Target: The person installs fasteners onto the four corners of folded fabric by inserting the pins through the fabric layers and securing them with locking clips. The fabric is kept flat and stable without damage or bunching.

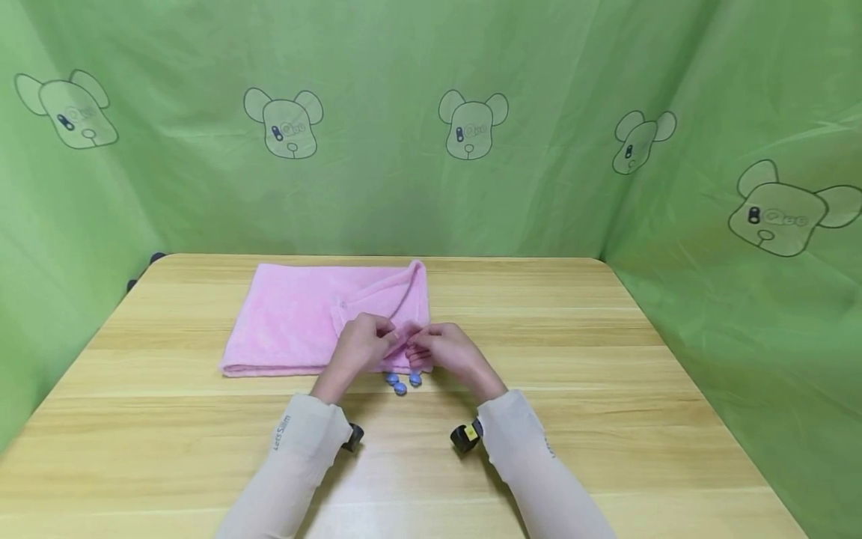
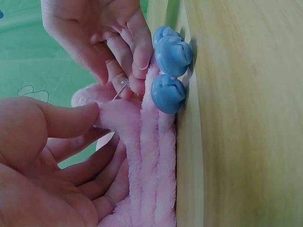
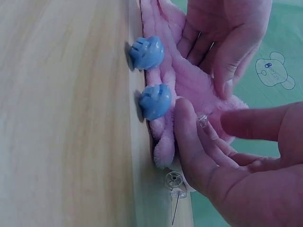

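Note:
A pink plush blanket (image 1: 289, 314) lies folded on the table, its near right corner raised between the hands. My left hand (image 1: 364, 343) pinches the raised edge between thumb and fingers. My right hand (image 1: 450, 350) holds a small clear-headed pin (image 2: 124, 82) in its fingers, close beside that edge. The pin's shaft slants toward the plush; whether its tip has entered cannot be told. Blue rounded caps (image 2: 174, 56) with slotted sides, three in all, sit by the blanket's front edge, just below the hands.
Two more clear-headed pins (image 3: 174, 179) lie on the table near my right hand. The wooden table (image 1: 606, 419) stretches to both sides, with green curtains (image 1: 377, 195) behind it and at its sides. Each wrist carries a small black camera (image 1: 465, 438).

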A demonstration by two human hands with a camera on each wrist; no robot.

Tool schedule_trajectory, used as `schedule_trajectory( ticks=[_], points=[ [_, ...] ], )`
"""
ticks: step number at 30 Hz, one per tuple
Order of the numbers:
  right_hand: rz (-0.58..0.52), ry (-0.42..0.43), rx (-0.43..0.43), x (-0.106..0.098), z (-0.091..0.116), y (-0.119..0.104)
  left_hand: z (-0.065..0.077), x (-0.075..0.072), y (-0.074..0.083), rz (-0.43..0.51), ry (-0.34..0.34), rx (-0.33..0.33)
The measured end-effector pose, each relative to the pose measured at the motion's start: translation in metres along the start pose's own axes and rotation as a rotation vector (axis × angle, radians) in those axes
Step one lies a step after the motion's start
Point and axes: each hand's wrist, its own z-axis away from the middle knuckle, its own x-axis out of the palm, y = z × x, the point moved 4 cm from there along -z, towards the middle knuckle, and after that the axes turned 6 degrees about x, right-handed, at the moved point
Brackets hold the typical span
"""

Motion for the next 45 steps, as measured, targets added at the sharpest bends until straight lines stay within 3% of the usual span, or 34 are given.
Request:
schedule_trajectory(
  ticks=[8, 20, 29, 38, 45],
  points=[
    [-0.041, 0.014, 0.013, 0.001, -0.001, 0.001, 0.002, 0.0, -0.001, 0.032, -0.011, -0.02],
    [0.097, 0.074, 0.0, 0.001, -0.001, 0.001, 0.001, 0.001, 0.001, 0.013, -0.036, -0.014],
    [0.019, 0.072, 0.025, 0.002, -0.001, 0.003, 0.003, 0.001, 0.004, -0.041, -0.071, -0.038],
    [0.039, 0.093, 0.031, 0.001, -0.001, 0.002, 0.014, -0.002, 0.02, -0.214, -0.243, -0.016],
    [0.031, 0.083, 0.043, 0.002, 0.0, 0.002, 0.021, -0.002, 0.023, -0.267, -0.303, -0.041]
  ],
)
